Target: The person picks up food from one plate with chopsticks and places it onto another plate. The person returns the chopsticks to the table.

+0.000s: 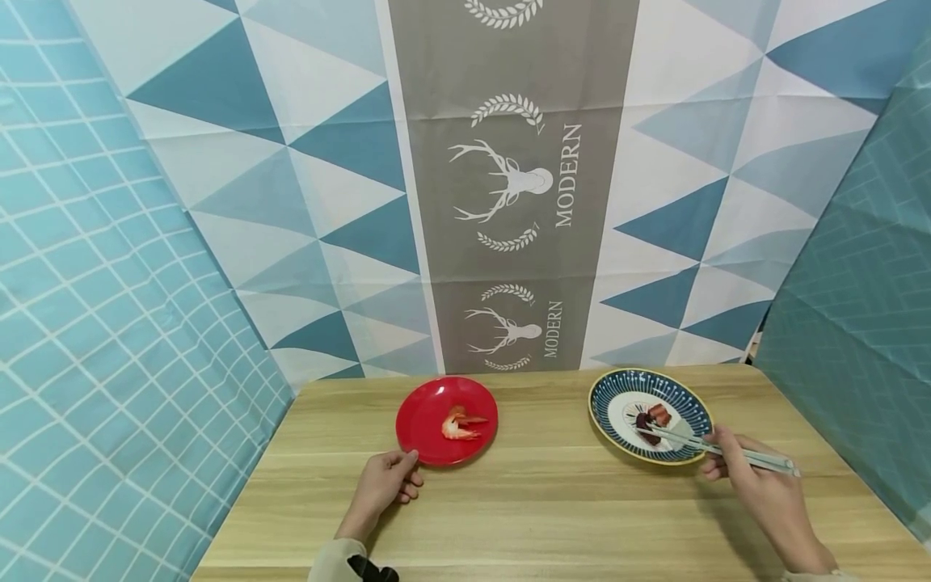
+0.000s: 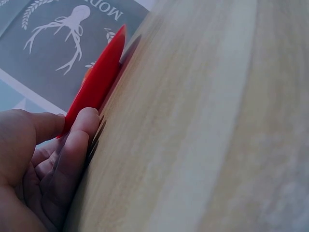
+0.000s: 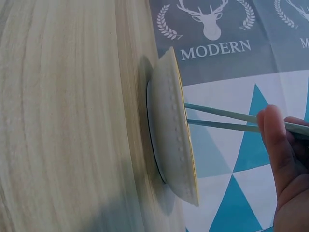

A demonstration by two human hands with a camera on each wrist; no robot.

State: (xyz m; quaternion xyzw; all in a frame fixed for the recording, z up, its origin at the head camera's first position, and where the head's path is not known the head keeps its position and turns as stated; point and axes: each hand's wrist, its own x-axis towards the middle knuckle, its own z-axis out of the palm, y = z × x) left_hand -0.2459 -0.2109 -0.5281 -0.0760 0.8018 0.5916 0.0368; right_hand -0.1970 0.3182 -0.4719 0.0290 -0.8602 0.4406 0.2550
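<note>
My left hand (image 1: 385, 481) pinches the near-left rim of a round red plate (image 1: 418, 420) between thumb and fingers. On that plate lies an orange-and-white shrimp (image 1: 458, 426). In the left wrist view the red plate (image 2: 96, 87) shows edge-on, low over the tabletop. Pale green chopsticks (image 1: 760, 459) are gripped in my right hand (image 1: 764, 485). Their tips reach a dark brown food piece (image 1: 646, 427) on a blue-and-white plate with a yellow rim (image 1: 607, 412). A reddish-brown piece (image 1: 659, 415) lies beside it. In the right wrist view the plate's wall (image 3: 169, 125) hides the chopstick tips.
Both plates stand toward the back of a wooden table (image 1: 524, 501). Behind it hangs a patterned cloth (image 1: 509, 242) with deer heads and triangles. Blue sheets close off the left (image 1: 109, 323) and right (image 1: 858, 323) sides.
</note>
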